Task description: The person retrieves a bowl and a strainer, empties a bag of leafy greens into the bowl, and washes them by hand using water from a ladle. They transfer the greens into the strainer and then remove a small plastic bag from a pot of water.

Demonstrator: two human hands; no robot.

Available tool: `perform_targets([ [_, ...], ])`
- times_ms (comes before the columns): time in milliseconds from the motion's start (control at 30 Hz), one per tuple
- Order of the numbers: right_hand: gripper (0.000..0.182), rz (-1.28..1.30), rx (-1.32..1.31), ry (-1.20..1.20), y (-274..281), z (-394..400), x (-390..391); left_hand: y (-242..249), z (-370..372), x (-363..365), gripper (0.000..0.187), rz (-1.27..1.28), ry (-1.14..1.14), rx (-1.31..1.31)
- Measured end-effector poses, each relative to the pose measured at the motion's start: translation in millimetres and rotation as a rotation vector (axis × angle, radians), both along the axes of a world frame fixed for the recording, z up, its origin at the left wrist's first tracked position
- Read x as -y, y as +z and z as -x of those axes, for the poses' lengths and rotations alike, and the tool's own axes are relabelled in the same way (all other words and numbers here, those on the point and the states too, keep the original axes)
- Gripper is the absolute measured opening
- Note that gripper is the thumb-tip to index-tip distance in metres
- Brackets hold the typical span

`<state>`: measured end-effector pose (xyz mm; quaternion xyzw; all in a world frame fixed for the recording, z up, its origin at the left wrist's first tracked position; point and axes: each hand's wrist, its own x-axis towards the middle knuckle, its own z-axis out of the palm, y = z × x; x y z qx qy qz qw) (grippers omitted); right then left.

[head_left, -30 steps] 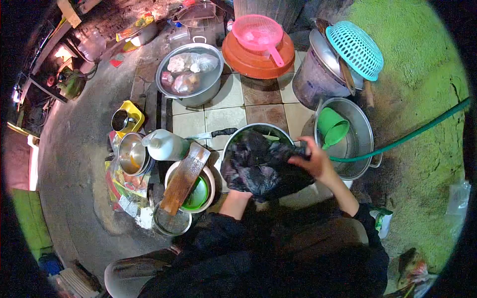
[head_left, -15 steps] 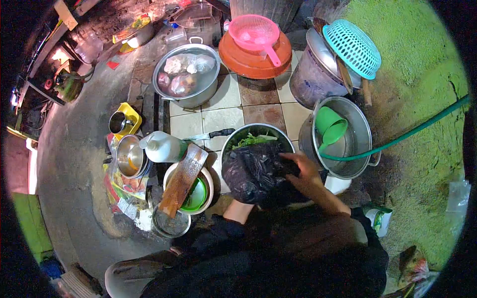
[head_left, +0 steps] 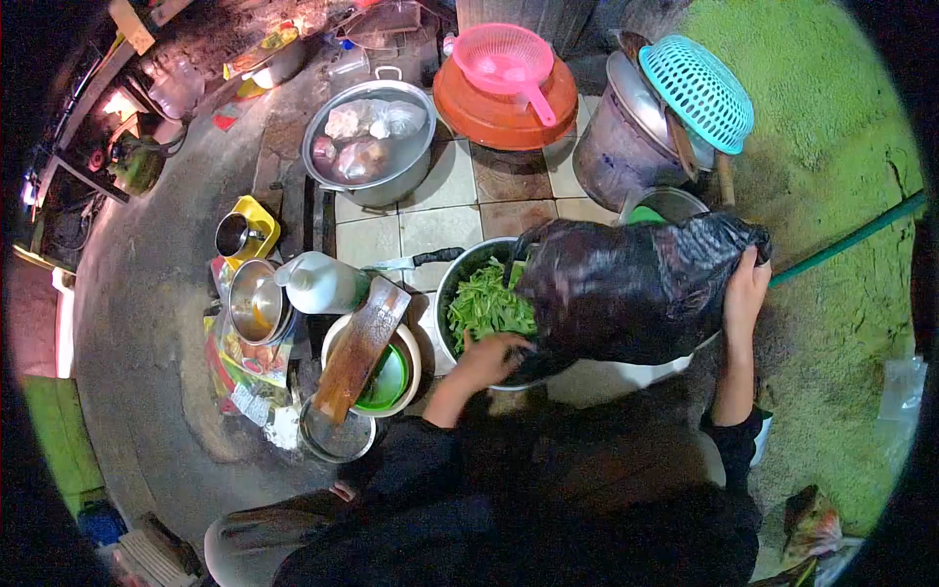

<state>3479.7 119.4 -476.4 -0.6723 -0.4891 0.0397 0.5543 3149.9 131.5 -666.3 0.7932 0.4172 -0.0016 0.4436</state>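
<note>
Because the black plastic bag (head_left: 626,293) lies across the 3 o'clock side of the metal pot (head_left: 441,313), we judge that the right hand (head_left: 746,292), clamped on its far end, supports it. The left hand (head_left: 497,360), around the pot's 6 o'clock, probably steadies the bag's near edge; pinched or loose, we cannot tell. The pot's wall contains green leaves (head_left: 484,305).

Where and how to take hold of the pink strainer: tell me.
Grip the pink strainer by its handle, probably best from the near side, slightly right. The narrow handle juts from the round bowl that way, and nothing covers it.
</note>
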Motion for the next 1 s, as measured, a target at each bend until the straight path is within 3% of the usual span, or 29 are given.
perform_targets([
  [33, 0.030, 0.042, -0.037, -0.093, -4.9, -2.6, 2.0, -6.3, 8.1, -13.0, 0.030, 0.085, 0.052, 0.175],
  [100, 0.035, 0.078, -0.076, -0.184, -11.1, -6.9, 4.3, -7.9, 19.4, -21.1, 0.023, 0.254, 0.408, 0.502],
  [167, 0.048, 0.082, -0.189, -0.303, -15.7, -12.3, 5.3, 0.2, 17.1, -25.2, 0.024, -0.286, 0.905, 0.777],
  [200, 0.056, 0.076, -0.383, -0.329, -30.6, -23.7, 6.4, 10.2, 10.5, -17.1, 0.027, -0.235, 1.267, 0.814],
  [233, 0.056, 0.070, -0.387, -0.332, -37.4, -17.2, 6.2, -30.2, 11.0, -15.2, 0.042, -0.143, 1.377, 1.077],
  [300, 0.056, -0.026, -0.837, -0.195, -48.2, 15.6, 3.8, -43.7, -6.2, 4.4, 0.061, 0.440, 1.216, 1.064],
  [367, 0.053, 0.266, -0.693, -0.065, -75.0, 62.8, 14.7, 30.7, -41.4, 25.8, 0.077, 0.940, 0.968, 1.062],
  [433, 0.046, 0.555, -0.560, 0.239, -124.8, 93.3, 40.5, 18.5, -56.8, 36.0, 0.075, 1.020, 0.849, 0.966],
  [467, 0.043, 0.704, -0.487, 0.455, -151.3, 104.2, 55.2, 1.9, -59.0, 33.9, 0.061, 0.775, 0.797, 0.985],
  [533, 0.039, 0.935, -0.351, 0.886, -195.0, 116.4, 81.6, 19.2, -46.6, 25.1, 0.055, 0.757, 0.836, 0.901],
  [600, 0.037, 1.066, -0.248, 1.139, -189.3, 120.8, 79.4, 16.7, -33.8, 15.8, 0.042, 0.861, 0.936, 0.827],
  [633, 0.036, 1.278, -0.111, 1.240, -183.4, 111.5, 70.1, 14.9, -30.8, 11.9, 0.042, 0.850, 0.932, 0.827],
  [700, 0.045, 1.266, -0.040, 1.346, -136.1, 103.7, 44.9, 10.8, -25.8, 9.1, 0.042, 0.585, 0.969, 0.661],
  [733, 0.053, 1.265, 0.035, 1.452, -114.0, 100.6, 37.0, -11.8, -24.3, 9.7, 0.041, 0.127, 0.772, 0.530],
  [767, 0.053, 1.263, 0.034, 1.454, -89.9, 100.0, 31.9, 1.8, -21.3, 8.6, 0.041, 0.125, 0.773, 0.528],
  [833, 0.059, 0.609, 0.368, 0.996, -51.3, 103.0, 27.3, 42.6, -13.2, 5.0, 0.043, 0.041, 0.191, -0.105],
  [867, 0.059, 0.609, 0.370, 0.998, -43.3, 109.5, 27.9, 33.9, -11.4, 7.9, 0.040, 0.080, 0.064, -0.029],
  [900, 0.061, 0.505, 0.694, 0.978, -36.7, 118.0, 27.1, 39.1, -12.3, 8.5, 0.040, 0.078, 0.064, -0.026],
  [967, 0.063, 0.392, 1.013, 0.935, -55.2, 113.6, 31.1, 64.8, -14.3, 11.8, 0.035, 0.280, -0.101, 0.392],
  [1000, 0.063, 0.497, 0.642, 1.057, -96.0, 101.0, 36.7, 81.4, -15.9, 12.0, 0.032, 0.361, 0.010, 0.553],
])
